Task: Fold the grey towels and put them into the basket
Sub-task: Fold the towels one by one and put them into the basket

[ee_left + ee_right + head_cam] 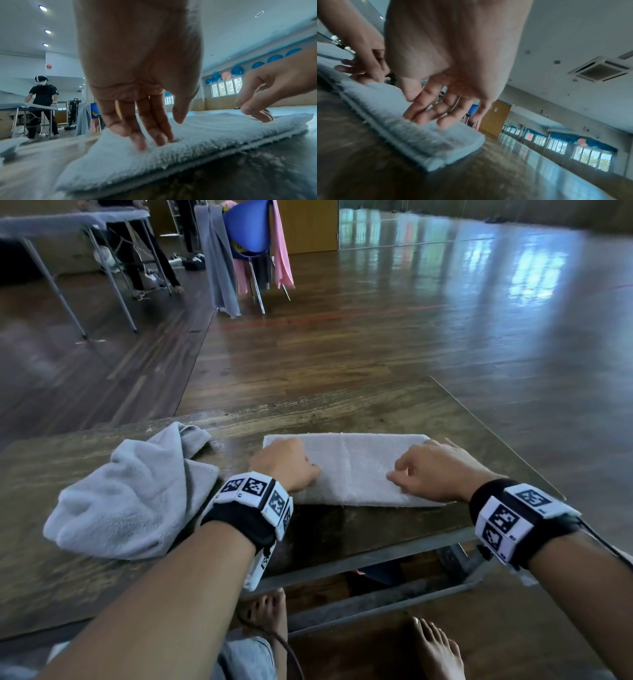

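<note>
A grey towel (356, 467), folded into a long flat strip, lies on the wooden table (342, 409) in front of me. My left hand (291, 462) presses its left end with straight fingers (142, 142); the thumb hangs free above the cloth. At the right end, my right hand (411, 474) rests with its fingers (423, 116) laid out on top. Layered edges of the towel (412, 136) face me. A second grey towel (130, 498) sits crumpled on the table, left of my left wrist. No basket shows in any view.
The table's right corner (435, 380) and front edge (376, 556) are close to the folded towel. A blue chair (246, 231) draped with grey and pink cloths stands on the floor beyond. Another person (42, 94) stands at a far table (68, 220).
</note>
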A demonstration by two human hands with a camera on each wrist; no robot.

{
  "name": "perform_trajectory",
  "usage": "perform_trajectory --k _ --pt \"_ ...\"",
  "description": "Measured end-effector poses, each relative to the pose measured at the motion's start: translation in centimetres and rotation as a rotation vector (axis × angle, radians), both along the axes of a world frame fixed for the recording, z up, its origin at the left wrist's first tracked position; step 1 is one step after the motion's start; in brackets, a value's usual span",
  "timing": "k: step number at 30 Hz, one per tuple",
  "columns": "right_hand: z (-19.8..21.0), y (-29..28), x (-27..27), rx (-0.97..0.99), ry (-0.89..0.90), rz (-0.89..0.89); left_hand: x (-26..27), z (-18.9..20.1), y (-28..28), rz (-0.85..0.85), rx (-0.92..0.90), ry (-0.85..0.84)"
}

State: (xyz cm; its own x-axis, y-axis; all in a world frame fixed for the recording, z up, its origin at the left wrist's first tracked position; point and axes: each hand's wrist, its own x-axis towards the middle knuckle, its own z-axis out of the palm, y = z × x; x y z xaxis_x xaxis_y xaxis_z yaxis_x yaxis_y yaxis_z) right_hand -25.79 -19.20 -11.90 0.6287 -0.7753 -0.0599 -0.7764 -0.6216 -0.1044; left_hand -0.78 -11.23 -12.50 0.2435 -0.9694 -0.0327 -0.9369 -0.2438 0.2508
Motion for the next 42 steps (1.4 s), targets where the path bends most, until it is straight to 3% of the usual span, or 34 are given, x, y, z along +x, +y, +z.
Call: perform_trajectory --k 2,5,8,11,16,22,42 --pt "-0.8 0.9 0.7 -0.095 -0.123 0.061 -0.6 0.0 -0.1 -0.081 -0.107 0.077" --pt "-1.6 1.8 2.3 -0.045 -0.328 0.157 -1.5 -0.4 -0.3 -0.260 -0.178 0.141" --pt "-3.0 1.8 3.2 0.083 -0.363 0.181 -2.2 -2.3 -0.6 -0.301 0.052 0.017" --pt "-3.8 1.6 3.5 0.236 -0.389 0.180 -2.1 -3.6 -0.6 -0.316 0.180 0.074" --pt "-4.3 0.7 3.5 0.317 -0.180 0.124 -1.6 -3.8 -0.3 -0.327 0.238 0.058" --pt "-4.5 -0.1 3.6 0.337 -0.062 0.055 -0.8 -4.0 -0.3 -0.264 0.247 0.078" --pt "-4.7 -2.1 1.5 0.371 0.031 -0.143 2.4 -3.7 0.6 -0.005 0.358 0.098"
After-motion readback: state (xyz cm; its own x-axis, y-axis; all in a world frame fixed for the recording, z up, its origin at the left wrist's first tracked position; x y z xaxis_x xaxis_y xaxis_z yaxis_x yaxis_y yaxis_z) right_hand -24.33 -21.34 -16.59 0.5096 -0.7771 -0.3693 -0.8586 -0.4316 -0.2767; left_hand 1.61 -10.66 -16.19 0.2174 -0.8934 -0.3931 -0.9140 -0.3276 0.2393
